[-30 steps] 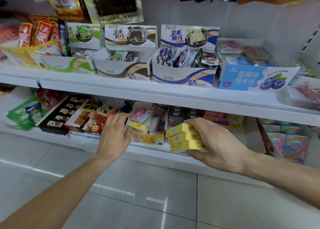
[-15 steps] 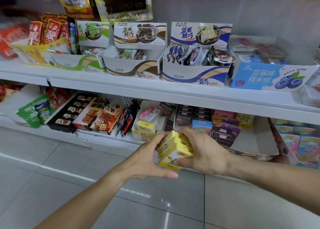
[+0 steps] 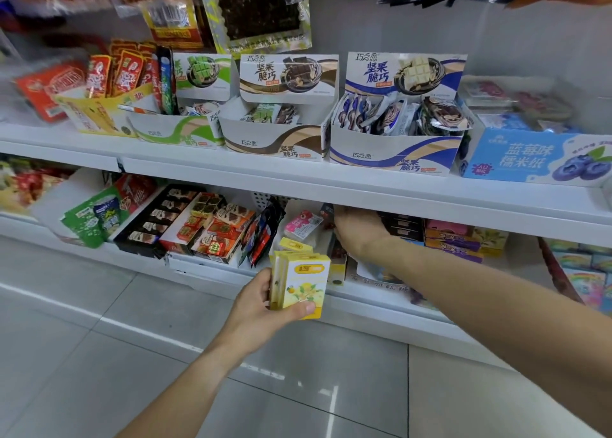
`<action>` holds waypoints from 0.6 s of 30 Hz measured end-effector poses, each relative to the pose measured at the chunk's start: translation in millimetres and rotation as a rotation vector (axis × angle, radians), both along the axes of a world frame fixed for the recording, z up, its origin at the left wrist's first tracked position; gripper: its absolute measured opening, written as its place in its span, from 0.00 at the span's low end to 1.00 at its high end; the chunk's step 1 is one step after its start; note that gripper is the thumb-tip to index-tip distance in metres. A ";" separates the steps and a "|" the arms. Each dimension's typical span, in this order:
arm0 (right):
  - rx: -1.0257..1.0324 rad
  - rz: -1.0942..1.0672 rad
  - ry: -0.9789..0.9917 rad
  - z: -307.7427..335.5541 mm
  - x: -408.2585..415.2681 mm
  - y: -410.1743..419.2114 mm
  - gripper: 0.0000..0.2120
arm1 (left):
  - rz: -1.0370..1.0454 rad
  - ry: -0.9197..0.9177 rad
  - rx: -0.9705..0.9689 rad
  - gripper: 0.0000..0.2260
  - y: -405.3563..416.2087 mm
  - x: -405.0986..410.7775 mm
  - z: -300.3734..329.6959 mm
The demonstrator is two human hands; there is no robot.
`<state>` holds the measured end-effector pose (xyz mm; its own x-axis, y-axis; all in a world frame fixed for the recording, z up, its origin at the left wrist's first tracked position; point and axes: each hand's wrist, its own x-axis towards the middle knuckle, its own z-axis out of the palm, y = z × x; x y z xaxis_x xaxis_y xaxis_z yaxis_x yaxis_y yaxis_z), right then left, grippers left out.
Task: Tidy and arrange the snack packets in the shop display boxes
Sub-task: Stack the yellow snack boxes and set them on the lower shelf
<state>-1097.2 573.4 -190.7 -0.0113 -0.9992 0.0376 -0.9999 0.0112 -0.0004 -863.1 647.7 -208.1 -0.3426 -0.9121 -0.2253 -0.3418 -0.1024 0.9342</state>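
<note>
Down at 6 o'clock in the view, the left hand [image 3: 261, 308] grips a small stack of yellow packets [image 3: 299, 283], held upright with the thumb across the lower front and the fingers wrapped behind — well clear of the lower shelf [image 3: 364, 292], in front of its edge. At about 3 o'clock from that stack, the right hand [image 3: 359, 227] reaches under the upper shelf [image 3: 298, 179] into the lower row; its fingers go in among dark boxes [image 3: 402, 227] and are hidden, so whether it grasps anything cannot be told. Just beyond the held stack, at its 12 o'clock, another yellow packet [image 3: 294, 245] stands in a white display box [image 3: 311, 239] with a pink packet [image 3: 303, 224] behind it. On the upper shelf, a blue-striped display box [image 3: 394, 156] sits at 1 o'clock — full of loose wrapped snacks.
</note>
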 end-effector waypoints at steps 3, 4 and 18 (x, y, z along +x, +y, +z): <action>0.021 -0.059 0.093 -2.6 11.2 -9.0 0.22 | 0.028 0.018 0.010 0.26 -3.4 -1.1 5.2; 0.011 -0.061 0.105 -4.1 13.0 -10.7 0.20 | 0.037 0.017 0.012 0.25 -4.5 -2.6 6.4; -0.630 0.283 -0.041 13.7 -21.9 115.5 0.14 | 0.092 0.070 0.023 0.23 2.0 -36.9 7.8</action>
<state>-1119.2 688.9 -177.0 0.2331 -0.7514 0.6173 -0.9633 -0.2652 0.0410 -900.0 649.8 -200.3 -0.2730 -0.9354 -0.2248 -0.2636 -0.1520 0.9526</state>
